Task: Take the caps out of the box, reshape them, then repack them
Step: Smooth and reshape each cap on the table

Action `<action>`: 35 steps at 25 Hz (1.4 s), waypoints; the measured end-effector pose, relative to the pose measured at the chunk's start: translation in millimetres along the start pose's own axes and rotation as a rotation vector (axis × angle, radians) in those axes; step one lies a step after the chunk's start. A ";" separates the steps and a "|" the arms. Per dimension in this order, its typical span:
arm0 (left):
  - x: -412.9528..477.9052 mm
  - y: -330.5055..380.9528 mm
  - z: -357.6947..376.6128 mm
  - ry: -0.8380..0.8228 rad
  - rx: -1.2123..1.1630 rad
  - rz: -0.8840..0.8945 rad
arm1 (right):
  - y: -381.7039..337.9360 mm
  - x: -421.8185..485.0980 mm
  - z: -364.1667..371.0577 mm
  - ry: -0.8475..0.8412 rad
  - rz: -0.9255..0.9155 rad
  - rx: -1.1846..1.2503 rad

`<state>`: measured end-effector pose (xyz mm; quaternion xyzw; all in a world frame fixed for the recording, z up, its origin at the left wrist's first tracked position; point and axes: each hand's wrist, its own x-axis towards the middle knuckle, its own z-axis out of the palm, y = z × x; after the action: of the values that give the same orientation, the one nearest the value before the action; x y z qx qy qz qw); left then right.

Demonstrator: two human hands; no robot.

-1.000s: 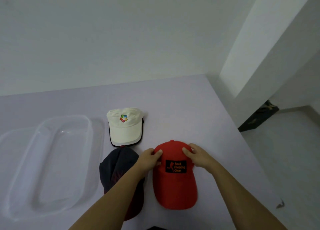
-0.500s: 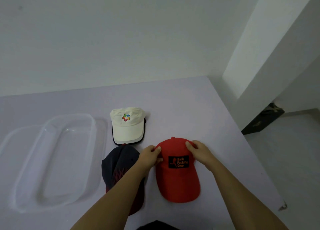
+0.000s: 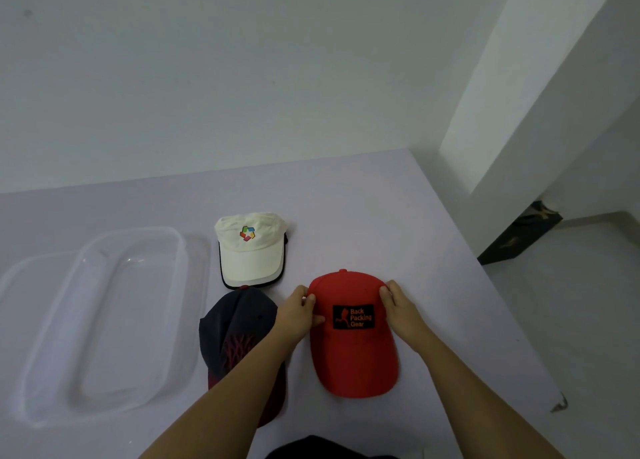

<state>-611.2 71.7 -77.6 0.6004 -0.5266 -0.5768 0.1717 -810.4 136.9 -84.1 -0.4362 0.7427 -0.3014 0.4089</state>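
A clear plastic box (image 3: 131, 230) lies at the left of the pale surface (image 3: 381, 216). Just right of it sit a white cap (image 3: 251, 254), farther back, and a dark cap (image 3: 235, 334), nearer and partly under the left forearm. The left hand (image 3: 298, 315) and right hand (image 3: 398, 308) pinch opposite sides of the red cap (image 3: 353, 351), fingers curled on its crown. The cap rests on the surface, brim toward the person.

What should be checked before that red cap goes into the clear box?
1. Left hand and right hand grip the crown of the red cap: ok.
2. Crown fully reshaped: cannot tell.
3. Clear plastic box open and empty: ok.
4. Low path to box: not ok, dark cap lies between.
5. White cap clear of hands: ok.
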 end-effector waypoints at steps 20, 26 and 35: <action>-0.2 -4.7 -1.2 -0.031 -0.177 -0.181 | 16.9 5.5 4.0 -0.016 0.007 0.005; -1.2 -8.2 -6.5 -0.036 -0.082 -0.119 | 9.7 11.0 -6.7 -0.175 0.110 0.134; -0.7 -5.1 -3.8 0.040 0.036 -0.129 | 1.0 12.2 0.0 -0.121 0.081 0.134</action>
<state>-605.5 72.7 -80.3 0.6475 -0.4936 -0.5651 0.1336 -814.3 126.4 -89.1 -0.3951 0.7120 -0.3066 0.4930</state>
